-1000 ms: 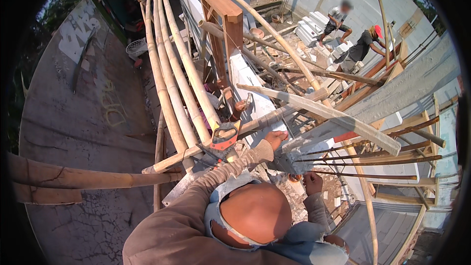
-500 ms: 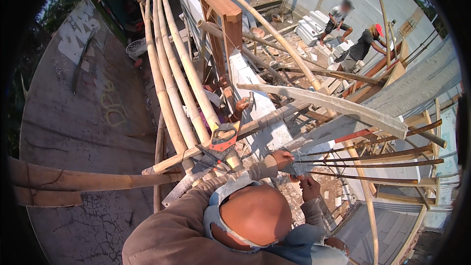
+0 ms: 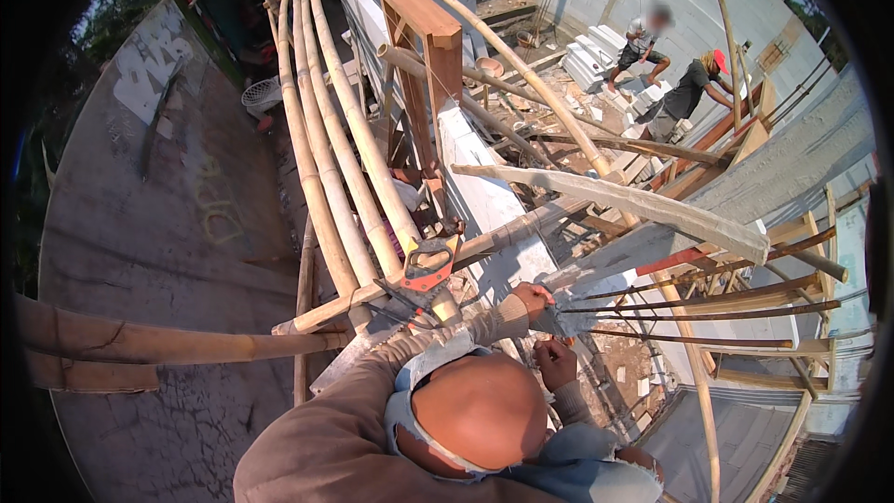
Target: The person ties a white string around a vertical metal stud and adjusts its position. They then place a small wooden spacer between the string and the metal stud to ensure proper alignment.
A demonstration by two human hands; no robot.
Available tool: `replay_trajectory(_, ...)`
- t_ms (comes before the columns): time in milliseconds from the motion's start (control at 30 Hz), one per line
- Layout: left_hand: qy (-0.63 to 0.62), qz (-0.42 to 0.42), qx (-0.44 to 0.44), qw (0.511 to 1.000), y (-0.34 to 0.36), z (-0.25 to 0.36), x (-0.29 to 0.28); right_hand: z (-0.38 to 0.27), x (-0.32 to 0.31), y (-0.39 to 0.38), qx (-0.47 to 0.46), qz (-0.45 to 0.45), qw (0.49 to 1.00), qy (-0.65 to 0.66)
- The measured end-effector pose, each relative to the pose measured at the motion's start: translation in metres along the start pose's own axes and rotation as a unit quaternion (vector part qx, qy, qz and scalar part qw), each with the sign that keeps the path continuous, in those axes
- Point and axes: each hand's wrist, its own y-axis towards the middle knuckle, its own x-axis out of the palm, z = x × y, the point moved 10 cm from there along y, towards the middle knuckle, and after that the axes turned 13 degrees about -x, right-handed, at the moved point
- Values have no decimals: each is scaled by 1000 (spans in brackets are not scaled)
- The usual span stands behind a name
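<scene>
Brown sleeve (image 3: 400, 354) outstretched past knee (image 3: 480, 410), L hand (image 3: 532, 300) bends nr rebar (image 3: 764, 292); R hand (image 3: 556, 361) curls closer in; can't tell if either grips.

Hard, bright sunlight bleaches the white wall (image 3: 486, 200) and throws crisp shadows; the left wall (image 3: 130, 242) is dimmer. The right hand (image 3: 556, 363) looks darker than the left hand (image 3: 531, 300). Fisheye distortion bends edges toward a black rim. One distant head (image 3: 659, 16) is blurred.

We wear a brown long-sleeved top (image 3: 317, 447), the left sleeve (image 3: 424, 345) creased in bunched folds, and faded light-blue trousers (image 3: 582, 475), torn wide with pale, frayed edges (image 3: 399, 405). Our left hand (image 3: 533, 299) and right hand (image 3: 556, 362) are bare.
</scene>
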Motion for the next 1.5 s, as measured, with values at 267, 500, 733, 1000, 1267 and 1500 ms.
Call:
replay_trajectory(267,312,6,129,941,-28,96,-47,21,-50,0,39,101,992,59)
replay_trajectory(500,620,10,195,760,-31,173,-12,6,-68,10,-3,132,991,30)
replay_trajectory(733,705,-23,292,646,-28,218,33,-34,-65,30,-51,119,992,-11)
replay_trajectory(1000,643,-79,409,642,-14,232,60,-52,-71,71,-81,105,991,28)
replay_trajectory(1267,603,-192,232,739,43,211,82,-28,-62,114,11,214,962,169)
replay_trajectory(1500,633,-245,113,725,59,190,118,-7,-72,115,13,278,930,239)
